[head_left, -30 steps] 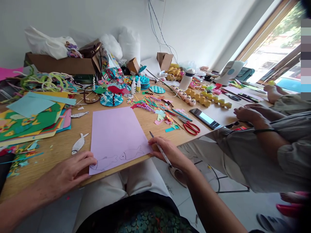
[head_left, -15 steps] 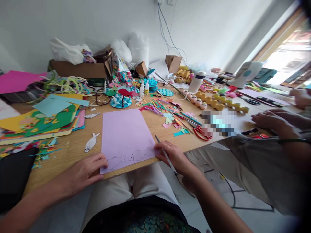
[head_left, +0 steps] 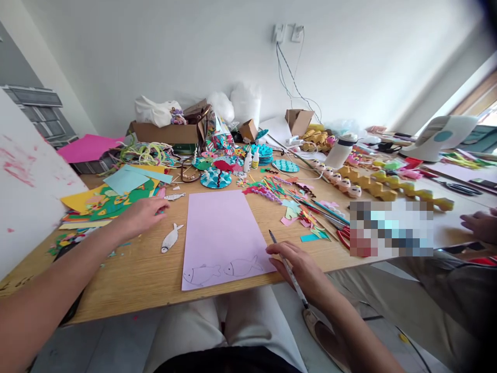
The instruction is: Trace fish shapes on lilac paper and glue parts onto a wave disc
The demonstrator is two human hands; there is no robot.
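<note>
A purple sheet [head_left: 221, 228] lies at the table's front edge, with two fish outlines drawn along its lower end. My right hand [head_left: 297, 264] holds a pen [head_left: 287, 267] at the sheet's lower right corner, its tip pointing away from me. Left of the sheet my left hand [head_left: 145, 215] is over the table beside the stacked coloured papers, its fingers bent and partly hidden; what they hold, if anything, does not show. A white paper fish [head_left: 171, 239] lies between that hand and the sheet. A second small fish cutout [head_left: 175, 197] is just beyond my left fingers.
Paper scraps [head_left: 291, 210] and red-handled scissors [head_left: 344, 238] lie right of the sheet. Behind stand glue bottles [head_left: 255, 158], a blue fish decoration [head_left: 215, 177] and a white bottle [head_left: 341, 151]. Another person's hand [head_left: 481, 225] rests at the far right.
My left hand has left the sheet's lower left corner and moved up and left, uncovering the left fish drawing. My right hand stays at the corner with the pen. The view has shifted left.
</note>
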